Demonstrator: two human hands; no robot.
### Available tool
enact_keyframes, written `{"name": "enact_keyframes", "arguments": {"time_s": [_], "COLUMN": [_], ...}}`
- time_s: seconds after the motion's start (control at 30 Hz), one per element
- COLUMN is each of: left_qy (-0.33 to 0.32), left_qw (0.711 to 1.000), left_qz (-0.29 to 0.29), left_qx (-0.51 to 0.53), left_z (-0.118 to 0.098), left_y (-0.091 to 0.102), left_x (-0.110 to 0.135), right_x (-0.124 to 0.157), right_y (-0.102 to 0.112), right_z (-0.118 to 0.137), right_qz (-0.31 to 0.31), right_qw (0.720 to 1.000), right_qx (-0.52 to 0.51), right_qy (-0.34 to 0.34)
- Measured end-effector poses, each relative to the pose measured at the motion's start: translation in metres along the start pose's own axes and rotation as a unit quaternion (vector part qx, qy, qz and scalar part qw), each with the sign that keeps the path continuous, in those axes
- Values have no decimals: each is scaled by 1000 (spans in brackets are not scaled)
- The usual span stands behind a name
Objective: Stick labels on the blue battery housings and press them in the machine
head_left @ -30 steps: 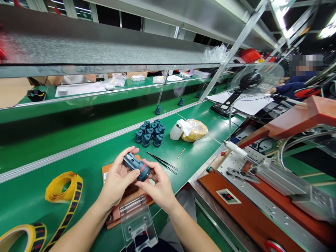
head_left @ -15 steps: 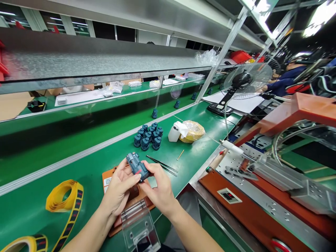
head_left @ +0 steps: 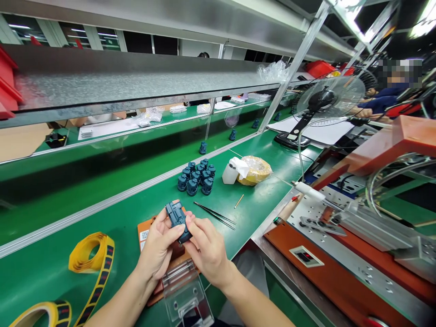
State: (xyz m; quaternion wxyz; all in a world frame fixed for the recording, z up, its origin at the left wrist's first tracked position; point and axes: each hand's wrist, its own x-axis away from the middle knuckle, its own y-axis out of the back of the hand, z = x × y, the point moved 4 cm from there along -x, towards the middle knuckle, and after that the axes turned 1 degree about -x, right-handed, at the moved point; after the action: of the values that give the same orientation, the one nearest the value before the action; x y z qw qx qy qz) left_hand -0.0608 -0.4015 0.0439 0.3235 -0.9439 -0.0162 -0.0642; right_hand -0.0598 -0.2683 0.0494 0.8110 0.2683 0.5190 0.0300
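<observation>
Both my hands hold a small dark blue plastic housing [head_left: 177,220] above an orange mat [head_left: 146,237]. My left hand [head_left: 158,245] cradles it from below and my right hand [head_left: 207,249] pinches its lower end. Farther up the green bench stands a tight cluster of similar blue parts [head_left: 195,178]. A pair of black-tipped tweezers [head_left: 214,215] lies to the right of my hands, apart from them. A small wooden stick [head_left: 239,201] rests beyond the tweezers. A clear acrylic stand [head_left: 185,290] sits just below my wrists.
A yellow patterned tape roll [head_left: 91,254] lies to the left. A white bottle [head_left: 230,175] and yellow bag [head_left: 255,170] stand ahead. A metal fixture machine [head_left: 361,227] fills the right, with a fan [head_left: 322,102] beyond. A co-worker [head_left: 384,104] sits at the far right.
The housing has turned in my hands and stands more upright, showing a different face. My right hand has shifted its grip lower. The whole view has moved slightly.
</observation>
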Motion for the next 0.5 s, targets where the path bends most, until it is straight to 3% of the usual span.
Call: {"name": "enact_keyframes", "arguments": {"time_s": [0.17, 0.3, 0.4, 0.5], "left_qy": [29, 69, 114, 127], "left_qw": [997, 995, 990, 987], "left_qz": [-74, -72, -85, -96], "left_qx": [13, 13, -5, -7], "left_z": [13, 21, 32, 48], "left_y": [6, 0, 5, 21], "left_x": [-4, -3, 1, 0], "right_x": [7, 16, 24, 35], "right_y": [-10, -11, -2, 16], "right_z": [-1, -14, -21, -33], "right_qz": [19, 6, 21, 28], "right_qw": [1000, 997, 998, 995], "right_qx": [-6, -28, -18, -62], "right_qy": [-20, -65, -55, -75]}}
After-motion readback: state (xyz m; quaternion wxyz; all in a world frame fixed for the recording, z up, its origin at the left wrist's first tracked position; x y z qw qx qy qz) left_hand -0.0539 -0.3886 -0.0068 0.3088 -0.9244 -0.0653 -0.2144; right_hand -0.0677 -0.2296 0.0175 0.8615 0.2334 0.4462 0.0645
